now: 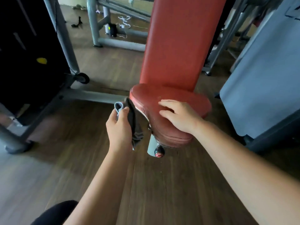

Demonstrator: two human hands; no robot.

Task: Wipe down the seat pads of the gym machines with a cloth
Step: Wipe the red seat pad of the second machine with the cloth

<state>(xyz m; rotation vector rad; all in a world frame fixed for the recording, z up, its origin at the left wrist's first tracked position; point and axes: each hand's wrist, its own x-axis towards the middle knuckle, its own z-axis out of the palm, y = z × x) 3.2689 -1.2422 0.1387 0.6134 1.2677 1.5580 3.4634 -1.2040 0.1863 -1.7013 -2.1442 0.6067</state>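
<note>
The red seat pad (170, 111) sits low in the middle of the view, its top facing up and its near edge rounded over a pale post (152, 146) with a dark knob (159, 151) at the bottom. Rising behind it, and touching its far edge, is the tall red back pad (177, 46). The dark grey cloth (134, 120), with a light blue loop at its top, hangs against the seat's left side, pinched in the left hand (120, 127), whose fingers are closed around the folded fabric. The right hand (180, 116) lies flat on top of the seat with fingers spread and open, holding nothing. The step in hand looks like wiping the seat's side edge while the other hand steadies the pad. To do it well, the cloth would need opening out so more of it meets the vinyl, then drawing along the seam and under the lip in overlapping passes, with the steadying hand lifted off before the top is covered. Around the seat are a brown wood-look floor (81, 159), grey machine frames (69, 46) to the left and behind, and a grey panel (263, 82) on the right.
</note>
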